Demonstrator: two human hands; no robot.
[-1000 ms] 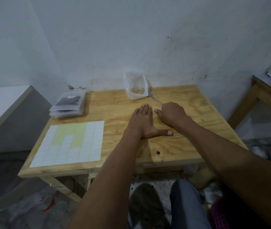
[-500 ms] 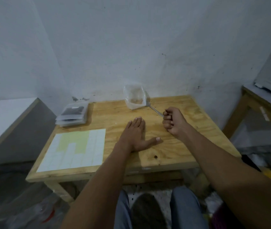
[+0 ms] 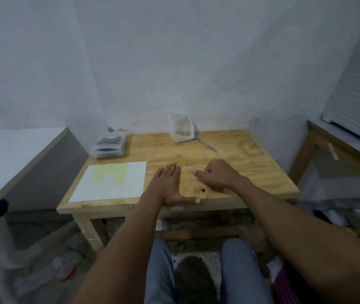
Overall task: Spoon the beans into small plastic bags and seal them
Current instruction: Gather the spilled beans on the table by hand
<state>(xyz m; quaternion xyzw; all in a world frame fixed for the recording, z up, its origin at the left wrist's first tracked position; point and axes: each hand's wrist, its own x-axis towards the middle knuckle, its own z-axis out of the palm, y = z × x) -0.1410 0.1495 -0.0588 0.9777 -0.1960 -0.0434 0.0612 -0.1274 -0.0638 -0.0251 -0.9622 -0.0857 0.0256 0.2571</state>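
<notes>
Several filled small bags [image 3: 108, 145] look stacked at the table's [image 3: 251, 172] far-left corner, while the bean bag [image 3: 180, 130] and spoon [image 3: 205, 145] sit untouched. Left hand [image 3: 167, 183] lies flat and empty, right hand [image 3: 216, 175] loosely curled, holding nothing I can see, so more scooping's probably left.

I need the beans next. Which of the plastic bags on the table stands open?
The lone bag at the far edge against the wall, beside the spoon. It stands upright, mouth open. The others lie flat in a stack at the far left corner.
</notes>
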